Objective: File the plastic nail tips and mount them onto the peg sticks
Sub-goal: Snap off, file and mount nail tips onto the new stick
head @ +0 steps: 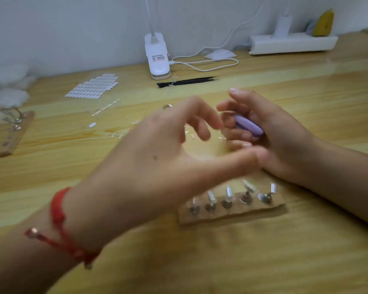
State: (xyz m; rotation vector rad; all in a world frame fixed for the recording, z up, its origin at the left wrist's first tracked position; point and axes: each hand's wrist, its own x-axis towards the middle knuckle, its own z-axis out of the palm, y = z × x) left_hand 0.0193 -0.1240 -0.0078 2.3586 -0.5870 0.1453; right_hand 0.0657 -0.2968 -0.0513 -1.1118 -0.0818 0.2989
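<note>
Filing step: right hand (270, 134) fingers clamp the purple file (248, 125); left hand (168, 149) fingers spread apart. Next, pick a nail tip for the peg board (232, 205) at 6 o'clock.

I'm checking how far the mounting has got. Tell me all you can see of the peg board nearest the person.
The peg board is a flat brownish strip, like cardboard or wood, lying on the wooden table just below both hands. Five short metal-looking pegs stand in a row; each seems to carry a clear nail tip, though blur hides detail. Neither hand visibly touches it.
</note>
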